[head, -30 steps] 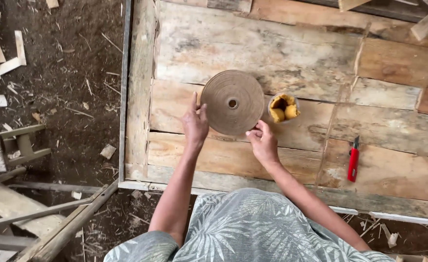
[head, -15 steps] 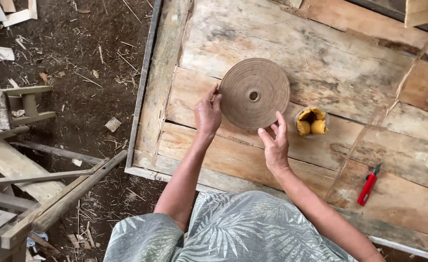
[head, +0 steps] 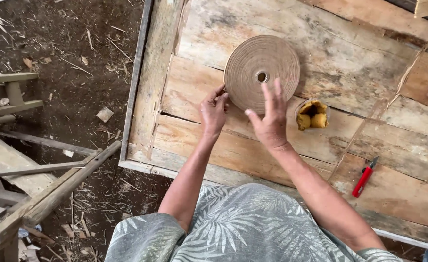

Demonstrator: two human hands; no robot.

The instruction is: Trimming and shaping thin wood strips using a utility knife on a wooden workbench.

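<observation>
No packages, labels, signs or screens visible.

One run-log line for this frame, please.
left hand: touching coiled disc edge | right hand: open over disc | cup, red knife aside

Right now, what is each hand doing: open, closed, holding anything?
Left hand: fingers curled against the edge of the flat coiled disc, touching it.
Right hand: open, fingers spread over the disc, gripping nothing.

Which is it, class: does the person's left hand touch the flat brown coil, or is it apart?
Touching. The head view shows the left hand with fingertips pressed on the lower-left edge of the coil, no gap visible.
</observation>
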